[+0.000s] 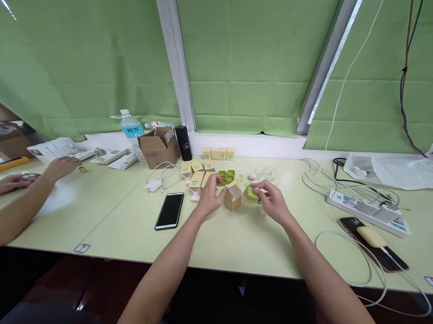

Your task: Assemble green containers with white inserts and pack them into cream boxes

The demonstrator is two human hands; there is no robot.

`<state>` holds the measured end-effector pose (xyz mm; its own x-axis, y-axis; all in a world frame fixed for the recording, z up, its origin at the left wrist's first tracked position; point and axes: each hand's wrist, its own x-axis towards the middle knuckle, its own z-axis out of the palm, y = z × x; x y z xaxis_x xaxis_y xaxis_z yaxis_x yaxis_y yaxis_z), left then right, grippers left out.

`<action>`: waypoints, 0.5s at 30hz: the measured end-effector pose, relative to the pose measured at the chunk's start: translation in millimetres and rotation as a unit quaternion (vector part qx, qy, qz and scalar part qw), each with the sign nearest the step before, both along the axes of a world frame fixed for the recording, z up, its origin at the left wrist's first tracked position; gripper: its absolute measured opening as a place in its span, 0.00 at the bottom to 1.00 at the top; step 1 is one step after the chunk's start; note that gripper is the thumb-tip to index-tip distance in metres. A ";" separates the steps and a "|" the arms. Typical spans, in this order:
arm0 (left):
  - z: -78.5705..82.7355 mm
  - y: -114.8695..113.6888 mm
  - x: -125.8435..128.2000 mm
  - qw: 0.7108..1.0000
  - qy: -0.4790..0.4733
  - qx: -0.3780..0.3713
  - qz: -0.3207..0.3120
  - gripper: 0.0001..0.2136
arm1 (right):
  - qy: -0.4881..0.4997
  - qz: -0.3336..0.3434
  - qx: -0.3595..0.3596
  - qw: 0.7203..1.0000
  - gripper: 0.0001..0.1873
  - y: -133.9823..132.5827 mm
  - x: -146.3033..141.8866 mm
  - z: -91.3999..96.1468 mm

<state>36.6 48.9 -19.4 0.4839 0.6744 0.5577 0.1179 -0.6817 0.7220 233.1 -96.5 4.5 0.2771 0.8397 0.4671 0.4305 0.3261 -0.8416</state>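
Observation:
My left hand [210, 197] grips a small tan carton [233, 198] that stands open on the pale green table [224, 239]. Just to its right, my right hand [270, 199] pinches a small green jar [251, 195] close to the carton's open side. Behind my hands lie several more tan cartons with green labels [197, 175], a cluster of green jars [226, 176] and some clear plastic pieces [264, 174].
A black phone [169, 210] lies left of my hands. A brown cardboard box [159, 148], a water bottle [133, 132] and a black cylinder [183, 143] stand behind. A power strip [367, 212] with cables and a second phone [381, 250] lie right. Another person's hands [39, 173] work at far left.

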 end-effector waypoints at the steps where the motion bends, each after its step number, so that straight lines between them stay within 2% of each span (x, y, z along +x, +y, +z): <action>1: 2.0 -5.0 -0.5 0.998 0.013 0.048 0.037 0.09 | 0.006 -0.013 0.007 1.000 0.13 0.1 0.2 -0.3; 2: 3.4 -10.0 -0.5 0.994 0.026 0.086 0.059 0.06 | 0.013 -0.025 0.016 0.999 0.12 0.1 0.6 -0.5; 4: 4.8 -18.9 1.0 0.987 0.049 0.137 0.070 0.09 | 0.024 -0.041 0.036 0.998 0.12 -0.3 1.4 -0.8; 7: 2.8 -26.9 5.9 0.981 0.071 0.166 0.069 0.09 | 0.034 -0.050 0.060 0.996 0.12 -0.8 2.3 -0.9; 10: -2.4 -29.4 11.7 0.984 0.080 0.138 0.079 0.07 | 0.038 -0.050 0.071 0.996 0.12 -0.4 1.3 -1.3; 15: -7.5 -31.9 17.5 0.990 0.077 0.086 0.078 0.09 | 0.028 -0.044 0.071 0.996 0.13 1.4 -3.5 -2.4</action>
